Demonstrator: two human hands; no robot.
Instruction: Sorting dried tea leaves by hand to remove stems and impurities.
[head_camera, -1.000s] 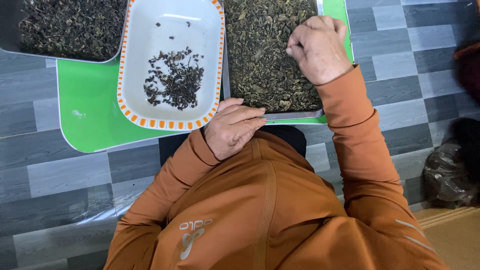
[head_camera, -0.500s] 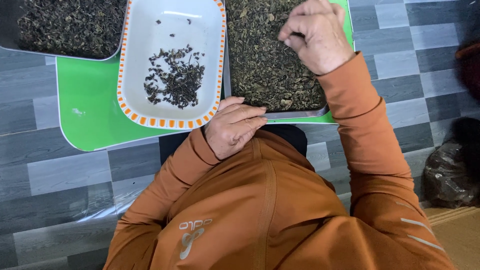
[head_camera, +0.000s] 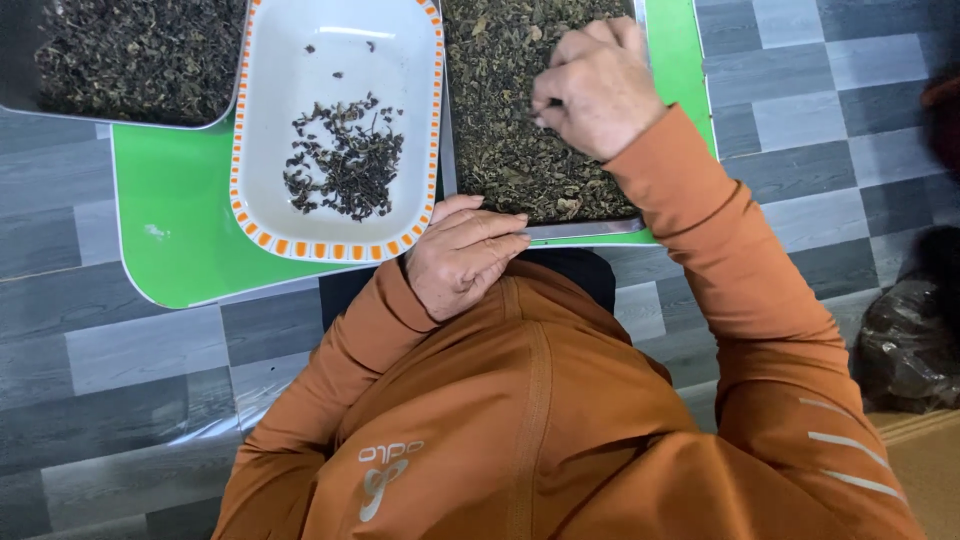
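My right hand (head_camera: 598, 90) hovers over a metal tray (head_camera: 590, 229) full of dried greenish-brown leaves (head_camera: 505, 120). Its thumb and forefinger are pinched together on a small bit of leaf, low over the pile. My left hand (head_camera: 462, 255) lies on the tray's near left corner, fingers together along the rim. Just to its left sits a white oblong dish with an orange-checked rim (head_camera: 437, 120), holding a small heap of darker sorted leaves (head_camera: 345, 160). Both sleeves are orange.
A second tray of dark dried leaves (head_camera: 130, 55) stands at the far left. Everything rests on a green mat (head_camera: 175, 225) laid on a grey tiled floor (head_camera: 120, 380). A dark plastic bag (head_camera: 905, 345) lies at the right.
My right hand has shifted left across the leaf tray and dropped lower over the pile, still pinched. The left hand has stayed on the tray corner.
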